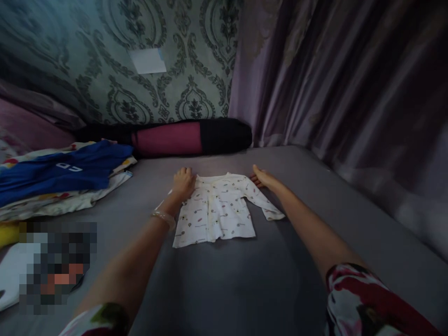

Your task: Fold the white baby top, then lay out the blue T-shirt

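"What about the left hand (184, 181)?"

"Stretched in from the near left, back up, bracelet (164, 218) at the wrist. Laid over the left shoulder of the white shirt (224, 207). Fingers curled and close together; can't tell whether clamped on the cloth."

"And the right hand (265, 178)?"

"Brought in from the near right, turned on edge and aimed left. Fingers extended, thumb raised apart from them. Right at the shirt's right shoulder, by the top of the sleeve; hard to tell whether touching."

"So where to find the white shirt?"

"Between the 2 hands and toward the near side, spread on the grey sheet (217, 289). Collar far, hem near, right sleeve slanting out to the near right, left sleeve partly hidden behind the left hand and wrist."

"Anything farther off?"

"At the far side, a black and pink roll (168, 139) against the patterned wall (189, 42). To the left, a pile of clothes (79, 200) with a blue garment (87, 163) on top. Along the right, a purple curtain (297, 84)."
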### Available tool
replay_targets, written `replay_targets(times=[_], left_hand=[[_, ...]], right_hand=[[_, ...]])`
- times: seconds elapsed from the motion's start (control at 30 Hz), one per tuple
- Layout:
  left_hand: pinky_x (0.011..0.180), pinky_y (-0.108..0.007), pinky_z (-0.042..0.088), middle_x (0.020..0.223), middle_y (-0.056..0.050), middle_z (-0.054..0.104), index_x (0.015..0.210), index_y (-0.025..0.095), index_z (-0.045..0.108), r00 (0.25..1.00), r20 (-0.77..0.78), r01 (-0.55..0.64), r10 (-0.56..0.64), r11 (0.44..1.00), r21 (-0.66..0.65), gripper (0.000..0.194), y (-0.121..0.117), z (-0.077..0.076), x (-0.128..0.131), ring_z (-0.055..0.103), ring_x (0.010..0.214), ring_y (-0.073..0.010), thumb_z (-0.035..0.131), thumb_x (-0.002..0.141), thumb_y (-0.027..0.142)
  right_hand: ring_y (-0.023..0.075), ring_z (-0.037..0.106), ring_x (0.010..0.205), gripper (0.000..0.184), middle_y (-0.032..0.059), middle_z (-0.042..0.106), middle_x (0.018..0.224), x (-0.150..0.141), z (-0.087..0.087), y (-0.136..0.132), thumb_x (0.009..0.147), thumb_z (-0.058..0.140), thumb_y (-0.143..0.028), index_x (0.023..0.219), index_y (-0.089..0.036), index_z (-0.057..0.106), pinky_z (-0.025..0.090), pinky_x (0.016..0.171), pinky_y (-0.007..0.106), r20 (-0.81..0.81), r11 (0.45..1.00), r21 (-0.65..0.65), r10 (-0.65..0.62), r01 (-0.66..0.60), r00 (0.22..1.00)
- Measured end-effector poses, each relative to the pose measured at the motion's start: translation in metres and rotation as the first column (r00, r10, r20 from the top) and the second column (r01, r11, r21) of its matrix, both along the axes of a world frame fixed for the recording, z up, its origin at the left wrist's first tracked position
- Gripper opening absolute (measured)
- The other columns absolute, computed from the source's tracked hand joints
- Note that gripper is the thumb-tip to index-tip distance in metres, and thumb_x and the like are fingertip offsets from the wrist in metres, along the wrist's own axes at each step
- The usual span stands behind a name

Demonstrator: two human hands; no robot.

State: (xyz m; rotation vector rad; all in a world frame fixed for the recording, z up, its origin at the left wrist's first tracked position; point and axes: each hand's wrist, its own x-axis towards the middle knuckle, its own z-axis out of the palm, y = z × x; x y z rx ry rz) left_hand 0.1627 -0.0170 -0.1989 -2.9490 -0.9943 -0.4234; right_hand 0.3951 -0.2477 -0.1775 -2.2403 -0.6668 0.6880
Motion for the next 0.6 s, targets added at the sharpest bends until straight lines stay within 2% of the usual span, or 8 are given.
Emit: replay_targets(times=[0.07, 0.13, 0.2, 0.27, 0.33, 0.4, 0.5, 0.6], left_hand=[[0.093, -0.041, 0.041, 0.12, -0.017, 0.057, 0.123, 0.013, 0.051, 0.995, 0.016, 0.104, -0.103, 0.994, -0.038, 0.036, -0.012, 0.005, 0.008, 0.053, 0.11, -0.0284, 0.038, 0.094, 0.03], [0.096, -0.04, 0.042, 0.116, -0.014, 0.061, 0.119, 0.015, 0.055, 0.968, 0.032, 0.25, -0.248, 0.964, -0.089, 0.032, -0.027, 0.006, 0.022, 0.055, 0.109, -0.0254, 0.039, 0.092, 0.024], [0.097, -0.038, 0.043, 0.113, -0.012, 0.063, 0.114, 0.016, 0.059, 0.916, 0.069, 0.401, -0.395, 0.906, -0.133, 0.03, -0.044, 0.003, 0.04, 0.057, 0.107, -0.0233, 0.041, 0.091, 0.021], [0.099, -0.037, 0.043, 0.111, -0.012, 0.065, 0.11, 0.015, 0.061, 0.859, 0.132, 0.511, -0.494, 0.842, -0.172, 0.029, -0.062, -0.003, 0.059, 0.058, 0.108, -0.0224, 0.041, 0.089, 0.017], [0.099, -0.037, 0.044, 0.11, -0.012, 0.066, 0.109, 0.014, 0.063, 0.828, 0.187, 0.559, -0.529, 0.804, -0.201, 0.031, -0.079, -0.012, 0.075, 0.058, 0.108, -0.0219, 0.039, 0.088, 0.013], [0.1, -0.038, 0.045, 0.114, -0.012, 0.065, 0.114, 0.014, 0.061, 0.825, 0.239, 0.559, -0.512, 0.801, -0.213, 0.035, -0.093, -0.023, 0.085, 0.058, 0.111, -0.0215, 0.037, 0.088, 0.011], [0.103, -0.039, 0.043, 0.122, -0.012, 0.062, 0.122, 0.014, 0.056, 0.829, 0.33, 0.532, -0.452, 0.819, -0.215, 0.038, -0.106, -0.038, 0.09, 0.055, 0.116, -0.0205, 0.034, 0.091, 0.013], [0.106, -0.038, 0.041, 0.125, -0.012, 0.061, 0.124, 0.014, 0.055, 0.819, 0.366, 0.534, -0.441, 0.819, -0.209, 0.038, -0.11, -0.044, 0.089, 0.054, 0.119, -0.0191, 0.034, 0.093, 0.018]], right_hand=[[0.0169, 0.065, 0.068, 0.062, 0.012, 0.07, 0.078, 0.0, 0.002, -0.029, 0.091, 0.037, -0.067, 0.093, -0.012, 0.066, 0.051, 0.059, 0.024, -0.087, 0.999, -0.027, -0.038, 0.036, 0.996], [0.0153, 0.063, 0.065, 0.051, 0.0101, 0.069, 0.076, -0.006, 0.0, -0.059, 0.09, 0.048, -0.06, 0.092, -0.013, 0.066, 0.05, 0.056, 0.022, -0.09, 0.998, -0.057, -0.035, 0.03, 0.995], [0.0142, 0.062, 0.067, 0.038, 0.0086, 0.069, 0.081, -0.016, -0.005, -0.088, 0.088, 0.059, -0.05, 0.095, -0.013, 0.065, 0.048, 0.055, 0.021, -0.045, 0.996, -0.09, 0.01, -0.014, 0.999], [0.0142, 0.062, 0.071, 0.037, 0.0079, 0.068, 0.088, -0.029, -0.01, -0.112, 0.082, 0.068, -0.041, 0.104, -0.012, 0.063, 0.047, 0.057, 0.021, 0.042, 0.99, -0.117, 0.091, -0.085, 0.995], [0.0151, 0.062, 0.077, 0.045, 0.0079, 0.068, 0.095, -0.041, -0.015, -0.126, 0.077, 0.072, -0.039, 0.113, -0.013, 0.06, 0.046, 0.063, 0.022, 0.155, 0.98, -0.131, 0.171, -0.151, 0.973], [0.0168, 0.062, 0.084, 0.049, 0.0081, 0.066, 0.102, -0.051, -0.017, -0.131, 0.076, 0.072, -0.038, 0.117, -0.015, 0.058, 0.045, 0.069, 0.024, 0.26, 0.974, -0.151, 0.204, -0.169, 0.944], [0.0177, 0.061, 0.09, 0.037, 0.0069, 0.067, 0.104, -0.058, -0.014, -0.124, 0.08, 0.067, -0.029, 0.114, -0.017, 0.06, 0.044, 0.073, 0.024, 0.291, 0.969, -0.195, 0.206, -0.153, 0.934], [0.0178, 0.061, 0.095, 0.025, 0.0068, 0.067, 0.105, -0.055, 0.003, -0.115, 0.086, 0.056, -0.017, 0.111, -0.018, 0.061, 0.043, 0.077, 0.024, 0.351, 0.951, -0.263, 0.253, -0.165, 0.902]])
